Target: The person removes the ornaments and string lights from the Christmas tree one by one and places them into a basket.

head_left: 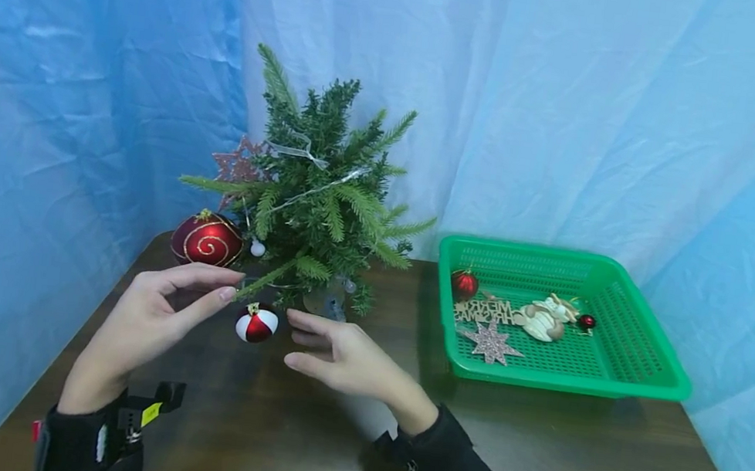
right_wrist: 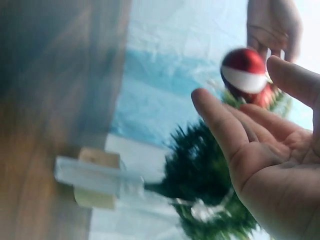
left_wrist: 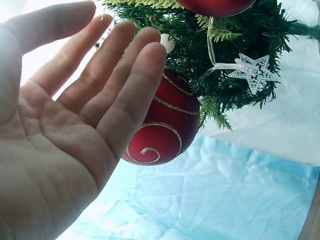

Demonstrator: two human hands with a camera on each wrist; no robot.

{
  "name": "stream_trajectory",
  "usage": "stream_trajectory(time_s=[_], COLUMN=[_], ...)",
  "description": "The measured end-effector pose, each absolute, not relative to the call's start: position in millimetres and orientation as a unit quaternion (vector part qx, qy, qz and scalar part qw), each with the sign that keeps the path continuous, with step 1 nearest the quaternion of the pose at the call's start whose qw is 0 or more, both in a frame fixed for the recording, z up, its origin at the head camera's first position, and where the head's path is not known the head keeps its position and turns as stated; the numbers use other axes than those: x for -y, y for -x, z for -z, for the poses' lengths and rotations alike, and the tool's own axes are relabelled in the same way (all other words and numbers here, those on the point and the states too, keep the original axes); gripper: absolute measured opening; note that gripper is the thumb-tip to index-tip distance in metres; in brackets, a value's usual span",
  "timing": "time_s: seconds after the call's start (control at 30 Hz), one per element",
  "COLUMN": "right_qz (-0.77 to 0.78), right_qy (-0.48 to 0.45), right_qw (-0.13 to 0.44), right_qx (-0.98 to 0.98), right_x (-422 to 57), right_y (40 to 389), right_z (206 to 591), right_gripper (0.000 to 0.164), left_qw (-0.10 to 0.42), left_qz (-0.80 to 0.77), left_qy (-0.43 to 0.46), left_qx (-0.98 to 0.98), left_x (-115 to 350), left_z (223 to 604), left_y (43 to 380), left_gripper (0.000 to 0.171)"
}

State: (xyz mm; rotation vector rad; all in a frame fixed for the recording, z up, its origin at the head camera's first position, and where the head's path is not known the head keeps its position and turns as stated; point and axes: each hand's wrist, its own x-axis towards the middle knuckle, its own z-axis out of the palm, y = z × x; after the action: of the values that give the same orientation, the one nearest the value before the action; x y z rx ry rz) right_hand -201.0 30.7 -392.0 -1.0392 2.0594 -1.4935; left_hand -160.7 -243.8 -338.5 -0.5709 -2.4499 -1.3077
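A green plastic basket [head_left: 563, 382] with slotted walls stands on a dark wooden counter [head_left: 576, 460]. Inside, a red bauble [head_left: 465, 285] lies in the far left corner, near wood-coloured lettering [head_left: 491, 311]. A glittery star [head_left: 492, 343] lies nearer the front. Beside the lettering is a cream-and-brown figure [head_left: 541, 322], then a small dark red ball [head_left: 587, 322]. Blue curtains [head_left: 573, 118] hang behind.

Head view forward-down from above; wrist views close, turned sideways; all share tree [head_left: 326, 191].

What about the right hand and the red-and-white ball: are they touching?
Apart: the head view shows a narrow strip of dark table between the red-and-white ball and the right hand.
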Motion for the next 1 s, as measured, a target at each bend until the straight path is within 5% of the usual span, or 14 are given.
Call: stream_trajectory(time_s=[1.0], right_qz=[0.625], right_qy=[0.295], right_qw=[0.126], right_qx=[-0.712], right_x=[15], right_y=[192], right_z=[410], right_gripper=[0.05], left_qw=[0.108], left_qz=[0.448], left_qy=[0.226], left_qx=[0.858], left_x=[245], left_z=[341], left_y=[163], left_gripper=[0.028])
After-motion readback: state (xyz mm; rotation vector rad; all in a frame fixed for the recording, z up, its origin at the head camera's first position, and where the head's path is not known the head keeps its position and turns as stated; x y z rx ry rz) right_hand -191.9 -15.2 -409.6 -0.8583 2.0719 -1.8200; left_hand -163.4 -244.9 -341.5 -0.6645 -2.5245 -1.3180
